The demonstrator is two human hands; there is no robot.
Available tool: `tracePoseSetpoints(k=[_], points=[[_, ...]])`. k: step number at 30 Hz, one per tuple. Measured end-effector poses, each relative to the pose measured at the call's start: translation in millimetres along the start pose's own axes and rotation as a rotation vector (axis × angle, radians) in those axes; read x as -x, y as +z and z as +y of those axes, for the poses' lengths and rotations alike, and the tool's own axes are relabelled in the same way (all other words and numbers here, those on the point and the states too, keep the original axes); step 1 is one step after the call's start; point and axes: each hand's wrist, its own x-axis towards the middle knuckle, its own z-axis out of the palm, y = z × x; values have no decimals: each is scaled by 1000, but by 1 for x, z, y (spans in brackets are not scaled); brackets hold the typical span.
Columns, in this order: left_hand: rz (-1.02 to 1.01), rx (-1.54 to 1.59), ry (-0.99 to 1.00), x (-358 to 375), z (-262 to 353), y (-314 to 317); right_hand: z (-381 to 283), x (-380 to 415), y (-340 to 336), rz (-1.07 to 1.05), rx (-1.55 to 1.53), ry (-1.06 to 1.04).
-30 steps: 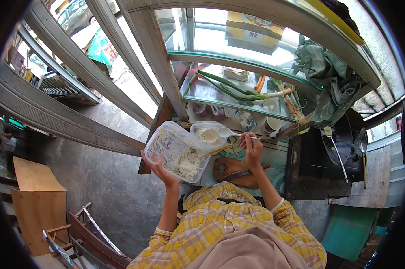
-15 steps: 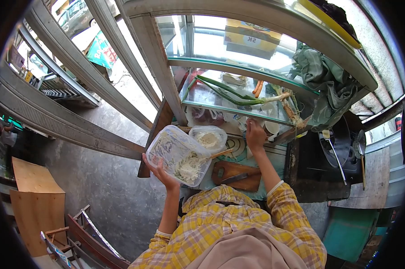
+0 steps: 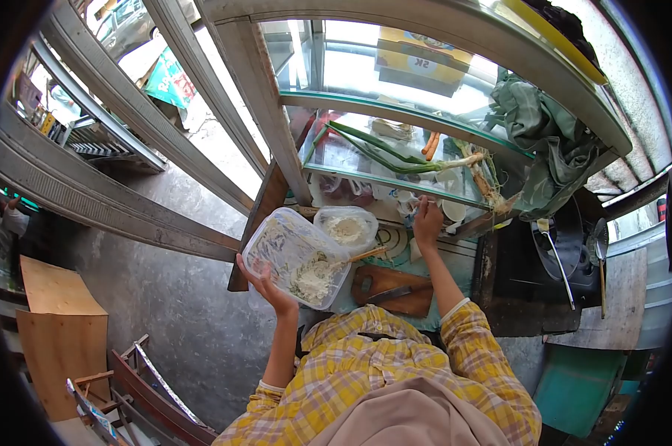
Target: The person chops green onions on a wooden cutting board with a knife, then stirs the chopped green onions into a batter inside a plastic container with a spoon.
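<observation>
I watch through one camera alone, worn on the person's head. It looks forward and steeply down, so the yellow checked shirt [image 3: 380,364] fills the bottom middle, closest to me and seen from above. The left hand [image 3: 265,286] and right hand [image 3: 427,223] sit around mid-frame, farther from the lens than the shirt, near the counter [image 3: 461,259]. Beyond them, my view meets the glass cabinet [image 3: 403,117], which spans much of the top. The lens is very wide: the posts [image 3: 76,184] bow at left, dark rounded corners hem me in, and I take in floor [image 3: 172,297] on one side, stove [image 3: 525,279] on the other.
</observation>
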Motion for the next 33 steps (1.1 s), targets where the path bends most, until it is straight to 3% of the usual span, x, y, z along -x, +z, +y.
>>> tracePoseSetpoints(k=[13, 33], points=[[1, 1, 4, 0, -5, 2, -6, 11, 2, 102, -184, 195], [3, -10, 15, 0, -9, 0, 10, 19, 12, 108, -260, 207]])
